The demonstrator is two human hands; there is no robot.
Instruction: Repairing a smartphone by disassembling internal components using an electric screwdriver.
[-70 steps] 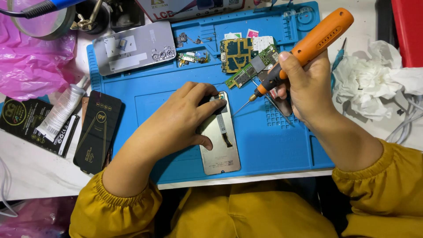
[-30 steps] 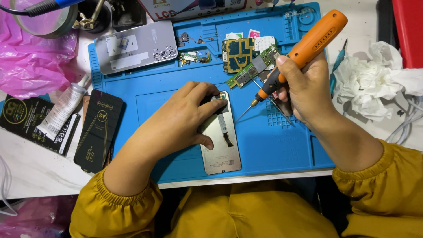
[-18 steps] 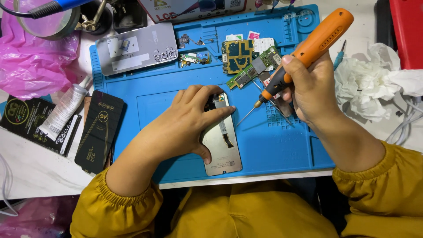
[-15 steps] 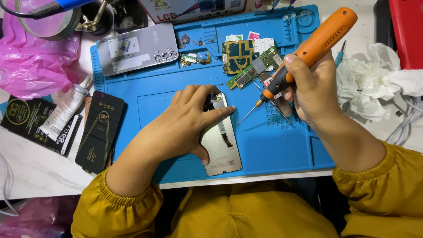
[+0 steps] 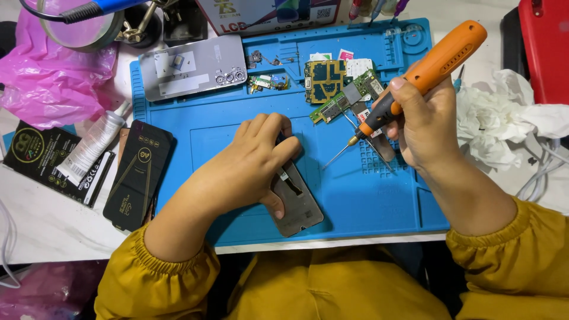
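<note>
Turning phone frame point(image 5: 294, 200) clockwise under left hand point(image 5: 252, 166), screwdriver point(image 5: 415, 77) lifted away

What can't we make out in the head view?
- Upper part of the grey phone frame: covered by the left hand.
- Orange screwdriver bit tip: too thin to tell whether it touches the blue mat.
- Red object: cut off by the right edge.

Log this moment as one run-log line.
left hand: pressing phone frame | right hand: holding screwdriver, tip above mat | boards beyond
</note>
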